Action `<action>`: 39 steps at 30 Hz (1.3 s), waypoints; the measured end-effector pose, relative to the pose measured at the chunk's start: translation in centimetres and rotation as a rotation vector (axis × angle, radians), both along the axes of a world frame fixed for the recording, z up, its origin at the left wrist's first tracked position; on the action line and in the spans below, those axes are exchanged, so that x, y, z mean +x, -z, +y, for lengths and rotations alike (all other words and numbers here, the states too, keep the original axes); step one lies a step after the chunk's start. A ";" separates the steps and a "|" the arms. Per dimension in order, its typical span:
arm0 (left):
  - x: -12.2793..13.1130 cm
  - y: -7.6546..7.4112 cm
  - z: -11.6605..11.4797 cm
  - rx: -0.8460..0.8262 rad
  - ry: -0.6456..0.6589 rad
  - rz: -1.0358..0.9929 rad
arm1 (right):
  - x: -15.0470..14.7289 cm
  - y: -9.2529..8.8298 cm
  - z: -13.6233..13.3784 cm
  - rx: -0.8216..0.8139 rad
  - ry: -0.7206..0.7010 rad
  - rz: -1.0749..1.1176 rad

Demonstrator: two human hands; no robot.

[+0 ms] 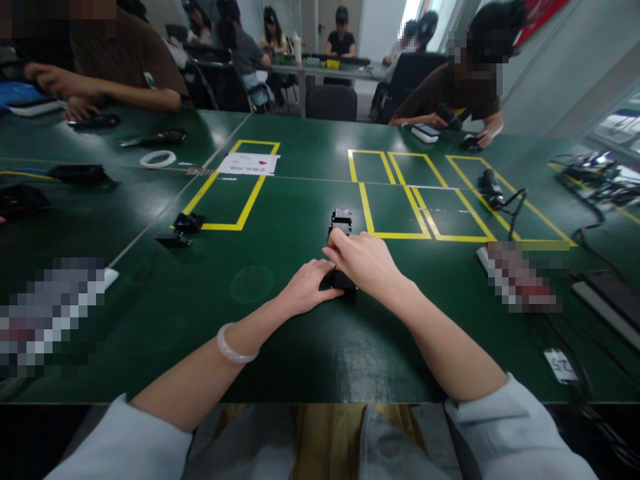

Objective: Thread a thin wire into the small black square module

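Note:
On the green table (200,347), both hands are closed around a black, boxy object (344,283) whose exact kind I cannot make out. My left hand (309,285) grips its left side, thumb along the near edge. From the right, my right hand (367,262) curls over its top, hiding most of it. A black piece with small knobs at its corners (341,217) shows just beyond my right fingers; whether it joins the held object is hidden. Two small black parts (189,222) lie on the table to the left.
Yellow tape outlines (367,207) mark the table. A paper sheet (249,164) and a white ring (157,159) lie at the back left. To the right are a black cylindrical tool (492,189) with a cord and a blurred-out device (523,277). Co-workers sit opposite.

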State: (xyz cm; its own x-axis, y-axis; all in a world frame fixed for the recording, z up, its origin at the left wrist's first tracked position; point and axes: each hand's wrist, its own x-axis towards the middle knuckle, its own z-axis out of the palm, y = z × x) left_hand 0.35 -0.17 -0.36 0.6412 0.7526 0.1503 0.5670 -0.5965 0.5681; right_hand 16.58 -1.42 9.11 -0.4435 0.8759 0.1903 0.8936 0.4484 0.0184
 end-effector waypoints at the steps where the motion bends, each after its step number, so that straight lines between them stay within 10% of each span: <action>1: 0.0 0.0 0.0 -0.004 -0.002 0.002 | 0.0 0.0 0.0 -0.004 0.003 -0.010; 39: -0.4 0.2 0.6 0.014 -0.030 0.028 | 0.0 0.6 0.3 0.065 -0.019 0.053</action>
State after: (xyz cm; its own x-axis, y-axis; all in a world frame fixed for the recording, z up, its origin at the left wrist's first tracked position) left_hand -0.03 0.39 -0.58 0.6222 0.7696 0.1436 0.6003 -0.5868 0.5435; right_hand 16.59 -1.11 8.47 -0.4474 0.8526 0.2701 0.8856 0.4644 0.0011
